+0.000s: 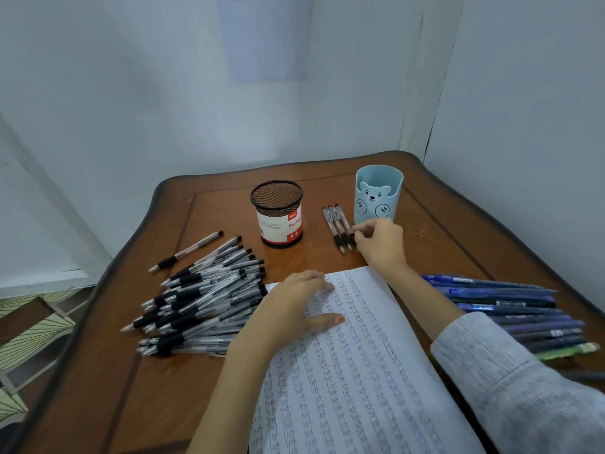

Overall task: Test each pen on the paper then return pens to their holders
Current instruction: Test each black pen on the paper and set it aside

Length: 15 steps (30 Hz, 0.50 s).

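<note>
Pinching the rightmost clear pen [343,219] beside the blue bear holder [376,198], far side of the table [163,388]: right hand [379,244]; left hand [294,309] (fingers straight) presses the paper [360,371].

- Paper [360,371]: lined sheet filled with rows of small handwriting, flat at the table's 6 o'clock.
- Clear pens [203,296] with black grips: loose heap at the paper's 9 o'clock.
- Blue pens [507,309]: row at its 3 o'clock.
- Black mesh holder [278,217] upright at 12 o'clock; pale blue bear holder [376,198] upright at 1 o'clock.
- Three pens [337,229] lie side by side between the holders; the rightmost pen [343,221] is pinched by the right hand [381,244].
</note>
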Tool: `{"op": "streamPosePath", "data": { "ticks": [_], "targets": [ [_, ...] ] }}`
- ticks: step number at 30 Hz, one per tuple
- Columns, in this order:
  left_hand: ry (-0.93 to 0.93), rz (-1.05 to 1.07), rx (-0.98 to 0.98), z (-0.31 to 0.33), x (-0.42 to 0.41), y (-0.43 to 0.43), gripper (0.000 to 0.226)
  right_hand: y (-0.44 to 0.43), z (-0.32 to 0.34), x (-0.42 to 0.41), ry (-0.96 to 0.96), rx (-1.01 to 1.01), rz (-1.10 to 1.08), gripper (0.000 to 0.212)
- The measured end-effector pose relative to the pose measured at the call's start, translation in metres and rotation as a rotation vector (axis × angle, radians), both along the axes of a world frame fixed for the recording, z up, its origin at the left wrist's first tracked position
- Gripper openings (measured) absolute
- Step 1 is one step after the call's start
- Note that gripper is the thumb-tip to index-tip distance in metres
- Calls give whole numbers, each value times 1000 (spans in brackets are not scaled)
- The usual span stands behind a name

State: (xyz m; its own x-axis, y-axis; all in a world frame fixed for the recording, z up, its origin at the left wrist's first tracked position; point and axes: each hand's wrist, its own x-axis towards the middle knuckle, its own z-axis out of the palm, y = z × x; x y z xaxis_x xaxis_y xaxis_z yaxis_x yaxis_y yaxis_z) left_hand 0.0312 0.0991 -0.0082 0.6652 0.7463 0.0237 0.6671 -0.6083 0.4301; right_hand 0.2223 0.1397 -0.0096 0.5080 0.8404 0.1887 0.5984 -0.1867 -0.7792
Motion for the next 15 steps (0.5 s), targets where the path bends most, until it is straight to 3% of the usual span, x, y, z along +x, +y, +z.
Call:
{"op": "streamPosePath", "data": {
  "ticks": [6,15],
  "targets": [
    [-181,130,153,9,-5,-22,27,-33,10,-6,41,-31,143,19],
    [-320,353,347,-7,-75,-66,20,-76,18,-68,82,-152,526,11]
  ]
}}
